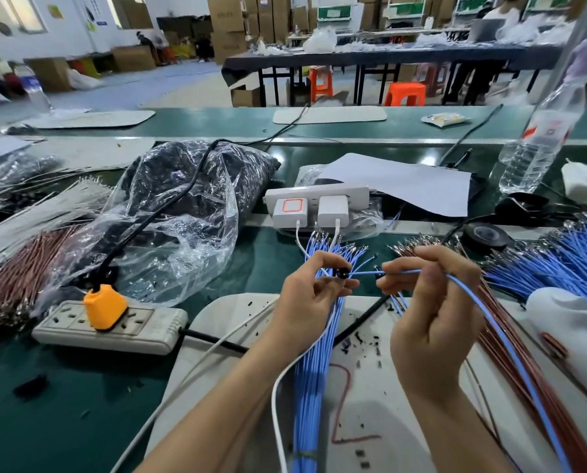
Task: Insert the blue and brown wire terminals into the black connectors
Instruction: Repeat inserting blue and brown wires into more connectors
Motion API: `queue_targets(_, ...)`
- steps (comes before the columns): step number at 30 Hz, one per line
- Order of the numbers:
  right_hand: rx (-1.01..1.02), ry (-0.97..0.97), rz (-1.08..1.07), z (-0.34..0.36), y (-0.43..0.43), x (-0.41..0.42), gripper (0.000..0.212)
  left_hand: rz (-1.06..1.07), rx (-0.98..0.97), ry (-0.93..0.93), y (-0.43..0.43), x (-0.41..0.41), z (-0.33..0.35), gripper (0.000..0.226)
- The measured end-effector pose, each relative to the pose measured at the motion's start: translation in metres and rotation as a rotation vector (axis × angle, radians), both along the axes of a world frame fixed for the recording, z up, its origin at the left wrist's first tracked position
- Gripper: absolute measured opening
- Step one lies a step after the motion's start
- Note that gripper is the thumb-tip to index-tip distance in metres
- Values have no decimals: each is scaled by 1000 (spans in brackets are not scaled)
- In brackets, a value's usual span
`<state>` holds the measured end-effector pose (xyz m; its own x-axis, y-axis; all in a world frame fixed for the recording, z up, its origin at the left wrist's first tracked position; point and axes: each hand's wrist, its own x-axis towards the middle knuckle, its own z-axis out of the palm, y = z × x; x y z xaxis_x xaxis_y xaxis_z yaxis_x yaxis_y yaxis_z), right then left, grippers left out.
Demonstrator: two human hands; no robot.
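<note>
Blue wire (367, 273), pinched in the closed grip of the right hand (432, 315), meets the black connector (342, 273) pinched by the left hand (314, 295) above the surface (63, 387); insertion seems begun, needing a straight push.

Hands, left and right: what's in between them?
A blue wire runs across the gap, from the right hand to the black connector pinched in the left hand, seen in the head view.

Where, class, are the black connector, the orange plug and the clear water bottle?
black connector (342, 272): head view, on its exposed round body.
orange plug (105, 307): head view, on the middle of its housing.
clear water bottle (531, 155): head view, on its clear wall below the label.
</note>
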<state>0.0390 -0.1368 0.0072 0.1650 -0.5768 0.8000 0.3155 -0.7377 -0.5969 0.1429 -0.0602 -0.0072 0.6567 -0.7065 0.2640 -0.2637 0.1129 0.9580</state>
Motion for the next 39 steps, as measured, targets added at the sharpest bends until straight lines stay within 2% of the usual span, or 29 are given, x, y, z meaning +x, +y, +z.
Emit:
queue_targets(6, -20, 59, 16, -3, -1, 3, 33, -7, 43, -2, 1, -2, 2, 28)
queue_targets(11, -3, 46, 28, -4, 0, 3, 27, -4, 78, -28, 1, -2, 1, 33)
queue_targets(17, -4, 45, 18, -3, 0, 3, 32, 17, 67, -68, 0, -2, 1, 30)
queue_targets(32, 21, 52, -3, 0, 0, -1, 27, 35, 66, -142, 1, -3, 2, 23)
queue_targets(39, 24, 64, -25, 2, 0, 0, 21, 22, 73, -157, 2, -3, 2, 28)
